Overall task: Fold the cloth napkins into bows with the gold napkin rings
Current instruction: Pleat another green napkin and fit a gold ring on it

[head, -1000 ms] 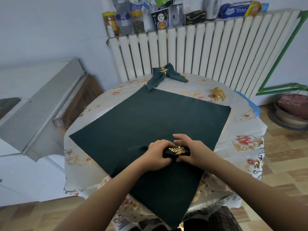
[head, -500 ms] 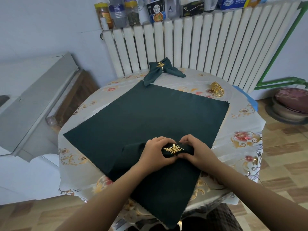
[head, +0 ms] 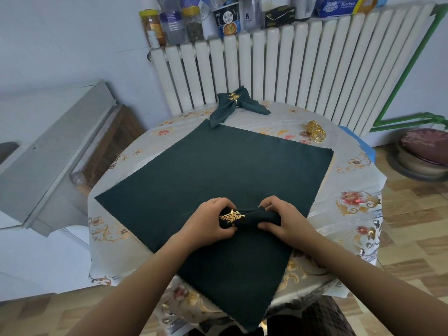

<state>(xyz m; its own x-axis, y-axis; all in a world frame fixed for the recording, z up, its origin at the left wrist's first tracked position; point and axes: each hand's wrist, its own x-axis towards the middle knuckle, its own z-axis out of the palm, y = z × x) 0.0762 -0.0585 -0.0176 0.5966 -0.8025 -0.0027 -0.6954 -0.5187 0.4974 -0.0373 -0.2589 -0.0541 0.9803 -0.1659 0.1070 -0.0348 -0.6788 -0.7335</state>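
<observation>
Fingers of the left hand [head: 210, 223] curl round a gold ring [head: 231, 216] with a leaf ornament, thumb below and fingertips over the top, while the right hand [head: 282, 220] grips the free end of a rolled napkin [head: 258, 218] threaded through it, fingers bent over the dark green bundle and thumb tucked beneath. The bundle lies between the two hands near the front edge of the table [head: 356, 180], resting on a second napkin [head: 213, 180] spread flat and turned like a diamond, its near corner hanging over the front edge. The step in hand appears to be seating the ring on the gathered cloth: the ring sits toward the left end of the visible roll, and whatever cloth has passed through to the left is hidden by the palm. The next move would likely call for sliding the ring to the middle of the bundle, holding the cloth taut on one side so it does not bunch, then fanning both ends outward into loops. At the far edge of the table, by the radiator [head: 291, 69], a finished bow [head: 232, 105] with its own ring lies touching the far corner of the flat napkin. Spare rings [head: 315, 130] sit together near the far right edge. Jars and packets line the top of the radiator.
</observation>
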